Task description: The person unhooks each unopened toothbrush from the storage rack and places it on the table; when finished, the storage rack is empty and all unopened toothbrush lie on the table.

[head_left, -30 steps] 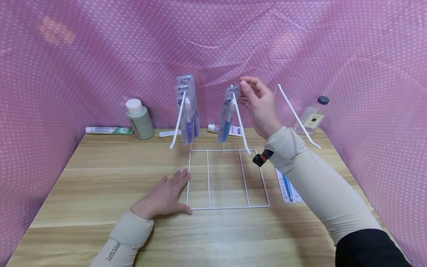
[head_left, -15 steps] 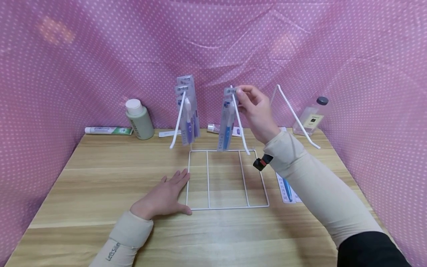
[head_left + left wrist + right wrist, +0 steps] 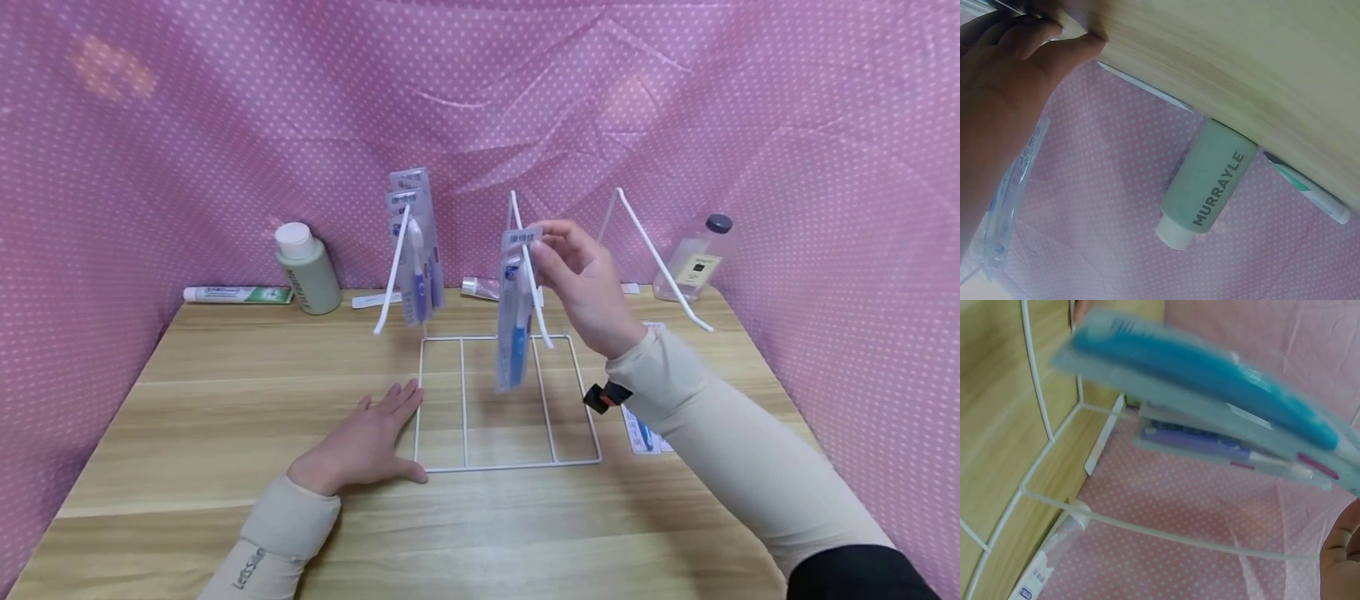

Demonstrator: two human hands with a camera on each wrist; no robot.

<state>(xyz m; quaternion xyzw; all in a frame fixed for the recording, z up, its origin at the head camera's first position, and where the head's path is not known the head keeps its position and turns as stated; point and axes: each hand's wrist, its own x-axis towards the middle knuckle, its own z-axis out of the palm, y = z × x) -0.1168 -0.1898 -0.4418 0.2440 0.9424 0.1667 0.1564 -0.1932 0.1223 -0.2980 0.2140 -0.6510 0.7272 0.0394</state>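
Note:
In the head view my right hand [image 3: 588,287] pinches the top corner of a packaged blue toothbrush [image 3: 516,333]. The pack hangs partway along the middle prong [image 3: 538,292] of a white wire rack [image 3: 510,467]. Seen by the right wrist camera, the blue toothbrush [image 3: 1197,375] is blurred, and part of the hand [image 3: 1340,562] shows at the right edge. My left hand [image 3: 360,446] lies spread on the table, its fingertips and thumb at the left side of the rack's base. Purple toothbrush packs [image 3: 418,283] hang on the left prong.
The rack's right prong [image 3: 660,254] carries no pack. Behind stand a green bottle [image 3: 309,271] and a clear bottle [image 3: 696,262]. Toothpaste tubes [image 3: 236,295] lie along the back. Toothbrush packs [image 3: 641,435] lie under my right forearm. A pink dotted cloth [image 3: 480,100] encloses the table.
My right hand has taken hold of the blue toothbrush pack and drawn it forward and down along the middle prong. The left hand keeps its place.

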